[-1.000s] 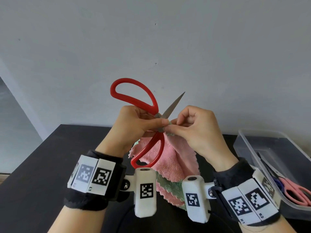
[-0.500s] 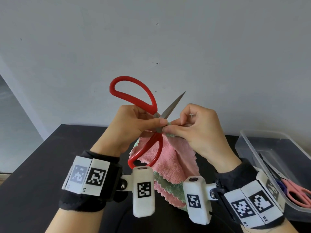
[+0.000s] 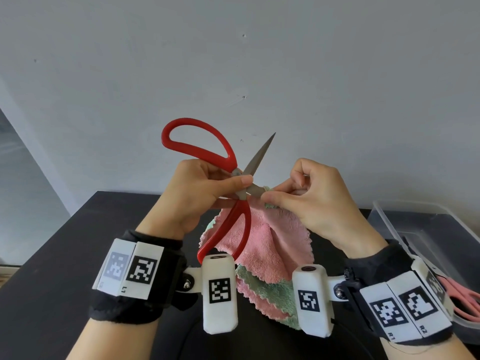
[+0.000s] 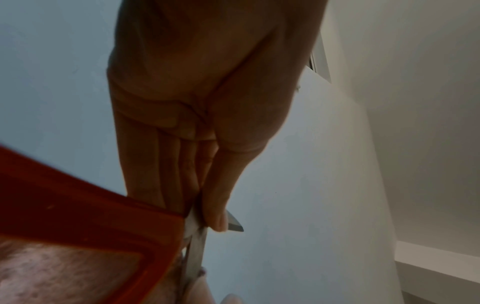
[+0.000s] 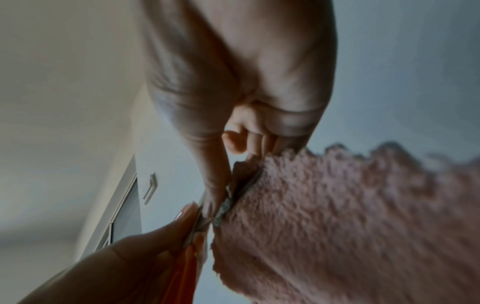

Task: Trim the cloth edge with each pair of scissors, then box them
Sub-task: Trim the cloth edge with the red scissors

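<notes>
Red-handled scissors [image 3: 205, 152] are held up in the air with their blades spread wide; one blade points up to the right, the other lies against the cloth's top edge. My left hand [image 3: 205, 188] grips them at the pivot, thumb on the blade [image 4: 219, 222]. My right hand [image 3: 304, 193] pinches the top edge of a pink and green fluffy cloth [image 3: 270, 240], right beside the lower blade. The cloth [image 5: 350, 216] hangs down from that pinch, over the black table [image 3: 52, 255]. Thumb and forefinger [image 5: 210, 197] squeeze its edge.
A clear plastic box [image 3: 426, 229] stands at the right on the table, with pink-handled scissors [image 3: 465, 300] and a blue-handled pair lying inside. A plain grey wall rises behind the table. The table's left side is bare dark surface.
Both hands and the scissors have stayed nearly in place. My right hand's pinch has shifted slightly to the right along the cloth edge, away from the left thumb.
</notes>
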The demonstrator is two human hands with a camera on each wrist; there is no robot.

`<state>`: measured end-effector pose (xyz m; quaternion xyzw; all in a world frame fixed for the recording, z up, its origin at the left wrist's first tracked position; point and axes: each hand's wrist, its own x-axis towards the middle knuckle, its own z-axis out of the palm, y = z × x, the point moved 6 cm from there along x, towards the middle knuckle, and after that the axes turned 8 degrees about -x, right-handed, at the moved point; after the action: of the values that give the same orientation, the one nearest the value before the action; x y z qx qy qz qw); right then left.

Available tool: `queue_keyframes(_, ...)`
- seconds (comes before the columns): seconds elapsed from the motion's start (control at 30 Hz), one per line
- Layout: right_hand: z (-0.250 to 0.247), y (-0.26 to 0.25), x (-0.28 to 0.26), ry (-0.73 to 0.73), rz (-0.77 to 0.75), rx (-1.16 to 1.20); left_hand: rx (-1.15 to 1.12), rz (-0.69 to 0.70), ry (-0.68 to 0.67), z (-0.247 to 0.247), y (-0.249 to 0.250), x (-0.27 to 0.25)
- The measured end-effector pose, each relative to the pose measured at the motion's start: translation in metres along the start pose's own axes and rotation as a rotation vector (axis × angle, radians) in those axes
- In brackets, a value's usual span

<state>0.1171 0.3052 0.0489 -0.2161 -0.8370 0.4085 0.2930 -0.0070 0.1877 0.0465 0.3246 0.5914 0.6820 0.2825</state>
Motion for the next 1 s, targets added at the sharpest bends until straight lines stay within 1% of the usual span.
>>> queue_keyframes(0.13,-0.001,0.001,0.000,0.000,-0.005,0.005,0.004,0.007,0.031,-0.003,0.001,0.001)
queue_keyframes(0.43,-0.003,0.003,0.001,-0.009,-0.006,0.017,-0.022,-0.003,0.054,-0.006,-0.001,0.002)
queue_keyframes(0.5,-0.013,0.009,0.001,0.036,0.006,-0.013,-0.052,0.001,0.095,-0.015,0.000,0.003)
queue_keyframes(0.57,-0.031,0.021,0.002,0.129,0.049,-0.031,-0.104,0.019,0.188,-0.041,0.006,0.002)
queue_keyframes(0.63,-0.050,0.033,0.002,0.232,0.097,0.026,-0.149,0.037,0.271,-0.071,0.013,-0.001)
queue_keyframes(0.67,-0.055,0.036,0.003,0.270,0.107,0.058,-0.164,0.038,0.290,-0.082,0.015,-0.003)
queue_keyframes(0.7,-0.057,0.036,0.004,0.286,0.113,0.085,-0.171,0.030,0.289,-0.088,0.016,-0.005)
queue_keyframes(0.77,-0.052,0.031,0.007,0.273,0.111,0.131,-0.160,0.009,0.247,-0.085,0.014,-0.005)
queue_keyframes(0.87,-0.037,0.023,0.009,0.217,0.083,0.155,-0.134,-0.018,0.158,-0.066,0.008,-0.001)
queue_keyframes(1.0,-0.022,0.019,0.006,0.142,0.086,0.184,-0.075,-0.053,0.077,-0.046,0.004,0.002)
